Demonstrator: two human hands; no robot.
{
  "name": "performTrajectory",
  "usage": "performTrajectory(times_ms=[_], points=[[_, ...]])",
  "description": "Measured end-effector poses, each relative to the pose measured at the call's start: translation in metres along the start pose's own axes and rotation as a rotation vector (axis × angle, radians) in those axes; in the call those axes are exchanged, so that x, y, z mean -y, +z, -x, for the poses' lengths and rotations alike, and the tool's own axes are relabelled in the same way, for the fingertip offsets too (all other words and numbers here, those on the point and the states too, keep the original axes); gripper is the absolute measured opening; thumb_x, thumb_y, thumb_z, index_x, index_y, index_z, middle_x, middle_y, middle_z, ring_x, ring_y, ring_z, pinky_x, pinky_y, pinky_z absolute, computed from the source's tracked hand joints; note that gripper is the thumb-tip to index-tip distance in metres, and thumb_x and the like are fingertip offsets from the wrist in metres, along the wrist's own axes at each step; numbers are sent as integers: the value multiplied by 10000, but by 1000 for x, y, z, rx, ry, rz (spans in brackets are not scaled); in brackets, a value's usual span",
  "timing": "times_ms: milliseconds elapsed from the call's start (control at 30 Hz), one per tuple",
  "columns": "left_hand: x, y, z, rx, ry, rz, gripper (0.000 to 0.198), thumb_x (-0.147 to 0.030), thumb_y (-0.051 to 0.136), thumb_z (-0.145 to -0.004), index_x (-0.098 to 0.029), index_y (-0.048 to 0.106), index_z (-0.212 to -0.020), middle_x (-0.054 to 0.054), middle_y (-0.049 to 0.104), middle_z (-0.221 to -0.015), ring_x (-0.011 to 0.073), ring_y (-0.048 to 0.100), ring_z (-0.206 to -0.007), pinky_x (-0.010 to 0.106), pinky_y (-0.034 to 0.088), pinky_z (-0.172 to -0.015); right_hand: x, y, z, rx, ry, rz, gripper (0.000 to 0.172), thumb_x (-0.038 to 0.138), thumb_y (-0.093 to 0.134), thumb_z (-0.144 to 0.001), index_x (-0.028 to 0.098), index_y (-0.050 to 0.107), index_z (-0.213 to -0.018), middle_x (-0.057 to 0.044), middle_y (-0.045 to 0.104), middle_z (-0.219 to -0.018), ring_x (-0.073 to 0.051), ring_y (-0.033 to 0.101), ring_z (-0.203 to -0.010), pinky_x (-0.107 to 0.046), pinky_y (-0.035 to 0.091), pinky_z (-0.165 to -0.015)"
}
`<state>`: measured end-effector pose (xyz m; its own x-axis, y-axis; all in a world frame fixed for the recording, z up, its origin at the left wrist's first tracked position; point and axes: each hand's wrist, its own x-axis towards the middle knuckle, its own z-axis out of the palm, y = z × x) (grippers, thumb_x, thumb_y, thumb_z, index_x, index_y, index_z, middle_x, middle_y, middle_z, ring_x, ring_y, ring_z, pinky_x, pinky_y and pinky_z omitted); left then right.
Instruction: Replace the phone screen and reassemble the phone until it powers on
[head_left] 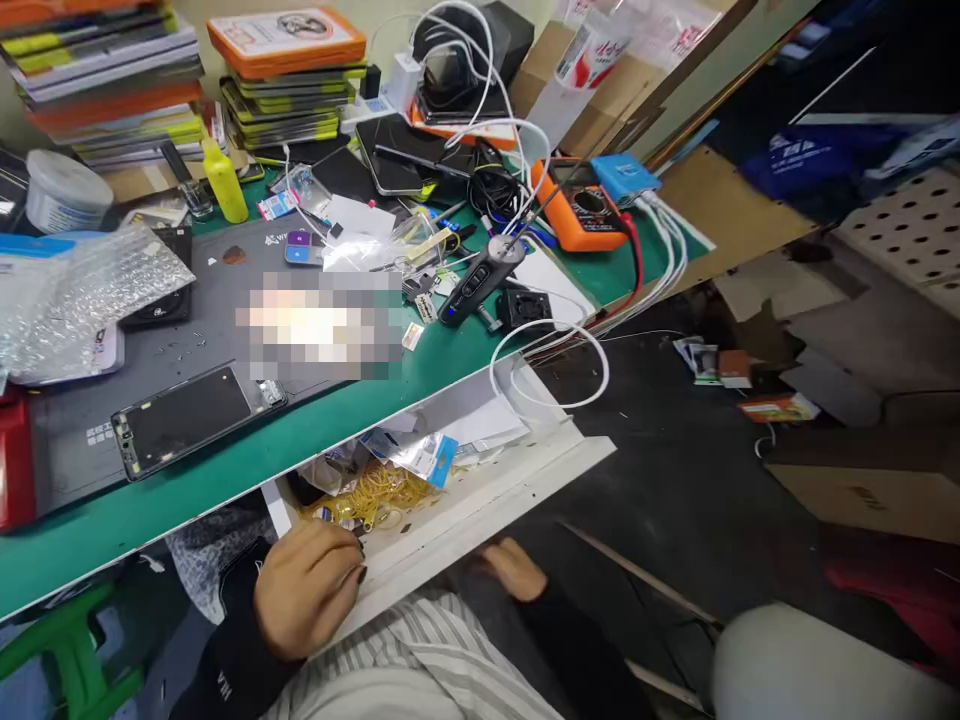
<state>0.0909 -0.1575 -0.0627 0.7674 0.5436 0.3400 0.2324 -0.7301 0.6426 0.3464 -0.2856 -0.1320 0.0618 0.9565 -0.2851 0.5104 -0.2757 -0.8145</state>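
An open white drawer juts out below the table edge, above my lap. My left hand is at the drawer's left end, over its front part, with the fingers curled in. Whatever those fingers hold, if anything, is hidden. My right hand is at the underside of the drawer's front edge, and the drawer hides its fingers. Inside the drawer lies a tangle of yellow rubber bands, close to my left fingertips. A blue-and-white packet and white paper lie behind the bands.
On the green-topped table lies an opened phone. Bubble wrap is at left; a black handheld tool and an orange multimeter are at right. A white cable loops over the drawer's right corner. A green stool stands lower left.
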Motion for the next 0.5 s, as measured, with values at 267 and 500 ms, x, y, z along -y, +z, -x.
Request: performTrajectory(times_ms=[267,500], points=[[6,31,11,153,-56,172,100,-139,483,-877,-188,566,-904,49,631,-821,155,538,-764,272,453,-709,58,-96,-15,93,-113,307,184,249,502,-879,213,673,-821,-20,688,-758,-146,646,-685,-264,508,-650],[1,39,17,95,-83,208,102,-168,464,-889,-193,561,-870,42,628,-794,151,532,-744,271,436,-685,40,-67,-130,-104,-45,641,294,249,603,-860,146,586,-1135,-105,626,-1108,-181,633,-856,-351,526,-758]])
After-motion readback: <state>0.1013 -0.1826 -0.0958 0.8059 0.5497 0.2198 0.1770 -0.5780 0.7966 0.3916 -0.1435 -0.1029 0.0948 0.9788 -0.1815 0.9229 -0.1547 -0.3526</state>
